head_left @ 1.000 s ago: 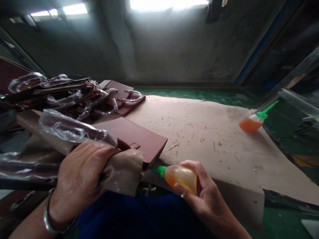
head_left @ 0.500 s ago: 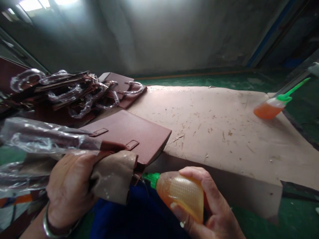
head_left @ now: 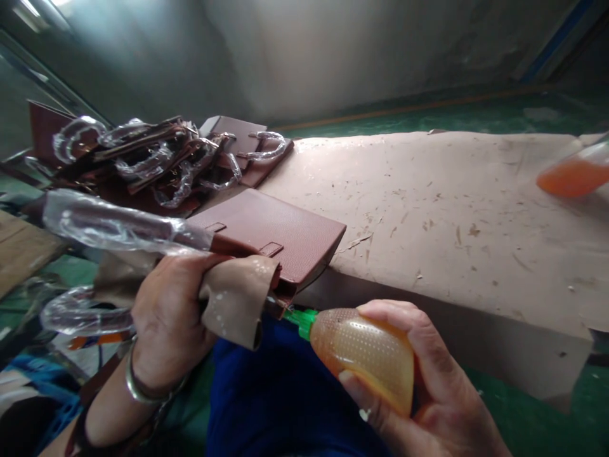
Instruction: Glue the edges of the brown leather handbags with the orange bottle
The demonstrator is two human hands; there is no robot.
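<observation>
My left hand [head_left: 174,317] is closed around the top of a brown leather handbag [head_left: 280,228], gripping its folded tan lining [head_left: 233,295]. The bag's body lies partly on the table, and its plastic-wrapped handle [head_left: 124,225] sticks out to the left above my wrist. In my right hand [head_left: 419,355] is a squeeze bottle [head_left: 364,352] of amber liquid, held on its side between thumb and fingers. The bottle's green nozzle [head_left: 301,320] points left at the bag's open edge by the lining. Whether its tip touches the edge is too small to tell.
Several brown bags with plastic-wrapped handles [head_left: 171,158] are piled at the table's far left. The paper-covered table [head_left: 451,190] stretches right, marked with scraps and stains. A second bottle with orange liquid [head_left: 573,176] stands at the right edge. A wall rises beyond the green floor.
The view has shifted, so the table's second bottle now sits partly out of frame at the right. Both hands keep their hold, with the nozzle still at the bag's edge.
</observation>
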